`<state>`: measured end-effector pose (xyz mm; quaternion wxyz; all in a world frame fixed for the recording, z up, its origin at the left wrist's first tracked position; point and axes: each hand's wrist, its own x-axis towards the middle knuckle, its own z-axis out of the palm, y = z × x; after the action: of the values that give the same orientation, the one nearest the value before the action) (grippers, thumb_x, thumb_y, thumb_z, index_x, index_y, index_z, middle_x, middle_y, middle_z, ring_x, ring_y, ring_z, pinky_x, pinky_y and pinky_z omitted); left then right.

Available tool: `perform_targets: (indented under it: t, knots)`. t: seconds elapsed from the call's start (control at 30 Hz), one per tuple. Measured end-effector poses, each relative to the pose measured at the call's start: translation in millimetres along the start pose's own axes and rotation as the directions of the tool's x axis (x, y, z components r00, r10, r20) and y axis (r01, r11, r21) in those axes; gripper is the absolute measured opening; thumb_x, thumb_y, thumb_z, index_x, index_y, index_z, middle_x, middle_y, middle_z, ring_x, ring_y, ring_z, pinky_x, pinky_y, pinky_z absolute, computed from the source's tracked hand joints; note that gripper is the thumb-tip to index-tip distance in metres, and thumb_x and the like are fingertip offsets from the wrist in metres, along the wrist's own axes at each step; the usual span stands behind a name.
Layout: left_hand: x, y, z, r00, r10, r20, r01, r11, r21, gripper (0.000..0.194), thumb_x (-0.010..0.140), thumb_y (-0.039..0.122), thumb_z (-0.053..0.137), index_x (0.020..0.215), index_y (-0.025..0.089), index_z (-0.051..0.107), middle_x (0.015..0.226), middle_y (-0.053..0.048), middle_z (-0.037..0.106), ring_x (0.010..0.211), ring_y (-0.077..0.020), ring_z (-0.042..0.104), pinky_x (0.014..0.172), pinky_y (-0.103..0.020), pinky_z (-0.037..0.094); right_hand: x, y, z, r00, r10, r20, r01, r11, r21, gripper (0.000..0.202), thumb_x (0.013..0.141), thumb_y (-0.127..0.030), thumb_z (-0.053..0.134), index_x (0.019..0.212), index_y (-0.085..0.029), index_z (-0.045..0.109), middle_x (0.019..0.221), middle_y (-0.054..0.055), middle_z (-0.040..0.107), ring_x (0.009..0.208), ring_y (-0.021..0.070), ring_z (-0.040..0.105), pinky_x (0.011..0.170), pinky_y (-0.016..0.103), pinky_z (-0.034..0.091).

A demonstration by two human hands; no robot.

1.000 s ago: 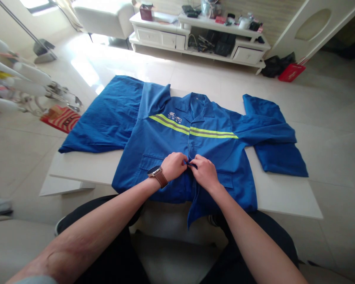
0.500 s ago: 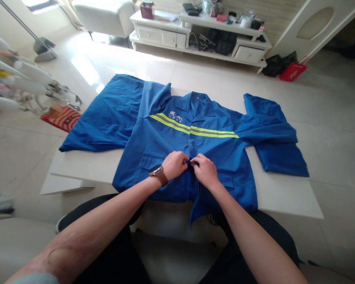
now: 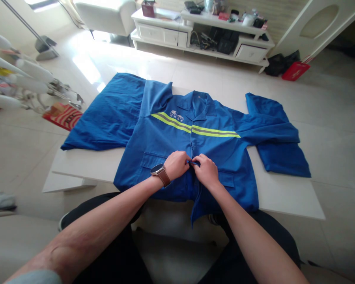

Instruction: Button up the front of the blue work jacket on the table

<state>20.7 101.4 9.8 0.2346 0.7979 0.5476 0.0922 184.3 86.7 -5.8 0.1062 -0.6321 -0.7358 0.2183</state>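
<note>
Both hands pinch the front placket of the blue work jacket (image 3: 165, 146) at mid-chest: left hand (image 3: 176, 165), with a wristwatch (image 3: 157, 170), and right hand (image 3: 206, 170) have fingertips closed on the fabric edges where they meet. Jacket lies face up on the white table (image 3: 284, 193), hem hanging over the near edge. Judging by this: front looks closed above the hands up to the reflective stripe (image 3: 195, 129), hem below gapes open. Sleeves spread wide. Media shelf (image 3: 201, 29) beyond.
</note>
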Motion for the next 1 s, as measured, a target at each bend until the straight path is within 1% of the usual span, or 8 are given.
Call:
perform_targets:
  t: [0.27,0.5,0.67,0.77,0.83,0.9,1.0]
  knots:
    - [1.8,1.4,-1.5,1.000,0.004,-0.003,-0.004,0.999,0.038,0.024,0.079,0.015,0.056,0.086,0.020,0.078,0.085,-0.008,0.072,0.085,-0.0234,0.067,0.078,-0.032,0.049,-1.5,-2.9,3.1,0.999,-0.031,-0.045,0.032,0.999,0.019,0.017,0.091,-0.019,0.057,0.096,-0.028,0.070,0.104,-0.001,0.069,0.092,0.0172,0.063,0.068,0.026,0.037]
    - [1.7,-0.5,0.3,1.000,-0.020,0.002,0.020,0.999,0.038,0.024,0.080,0.016,0.057,0.089,0.020,0.079,0.087,-0.008,0.073,0.089,-0.0231,0.068,0.083,-0.032,0.050,-0.2,0.6,1.3,0.999,-0.025,-0.031,0.026,0.999,0.039,0.023,0.092,-0.021,0.056,0.100,-0.032,0.074,0.103,-0.003,0.070,0.091,0.0168,0.065,0.066,0.026,0.038]
    - [0.4,1.0,-1.5,0.999,-0.040,0.017,0.039,0.998,0.042,0.024,0.081,0.016,0.057,0.090,0.021,0.079,0.089,-0.008,0.074,0.090,-0.0229,0.068,0.084,-0.031,0.051,0.6,2.6,2.1,0.999,-0.035,-0.038,0.036,0.998,0.048,0.019,0.092,-0.022,0.059,0.099,-0.030,0.075,0.100,-0.001,0.070,0.090,0.0179,0.065,0.067,0.027,0.039]
    - [0.5,0.8,-2.1,0.995,-0.096,0.017,0.095,0.995,0.024,0.027,0.080,0.017,0.059,0.097,0.024,0.079,0.091,-0.006,0.075,0.090,-0.0224,0.069,0.081,-0.030,0.052,1.5,3.4,2.0,0.997,-0.062,-0.043,0.066,0.994,0.087,0.016,0.090,-0.021,0.062,0.095,-0.028,0.074,0.101,0.000,0.070,0.093,0.0184,0.065,0.072,0.026,0.041]
    - [1.2,-0.4,-1.5,0.993,-0.120,0.015,0.120,0.993,0.011,0.025,0.081,0.020,0.062,0.098,0.026,0.079,0.090,-0.005,0.075,0.089,-0.0222,0.069,0.079,-0.029,0.052,2.4,4.1,1.7,0.995,-0.086,-0.047,0.091,0.988,0.124,0.012,0.089,-0.021,0.065,0.093,-0.027,0.074,0.099,0.000,0.070,0.093,0.0186,0.065,0.074,0.026,0.042]
    - [1.8,-2.1,-0.3,0.992,-0.126,0.020,0.126,0.992,0.003,0.023,0.081,0.023,0.063,0.098,0.027,0.079,0.090,-0.004,0.075,0.089,-0.0218,0.069,0.078,-0.029,0.051,3.2,5.1,1.3,0.993,-0.106,-0.048,0.113,0.981,0.155,0.008,0.088,-0.022,0.067,0.091,-0.026,0.074,0.097,0.000,0.070,0.092,0.0187,0.065,0.075,0.026,0.043]
    - [1.4,-3.9,1.8,0.992,-0.124,0.016,0.124,0.992,0.014,0.024,0.083,0.023,0.061,0.099,0.028,0.078,0.091,-0.003,0.074,0.089,-0.0212,0.069,0.076,-0.028,0.050,4.3,6.6,1.0,0.988,-0.151,-0.045,0.157,0.968,0.196,0.010,0.087,-0.018,0.066,0.089,-0.025,0.074,0.095,0.000,0.070,0.090,0.0183,0.065,0.076,0.027,0.043]
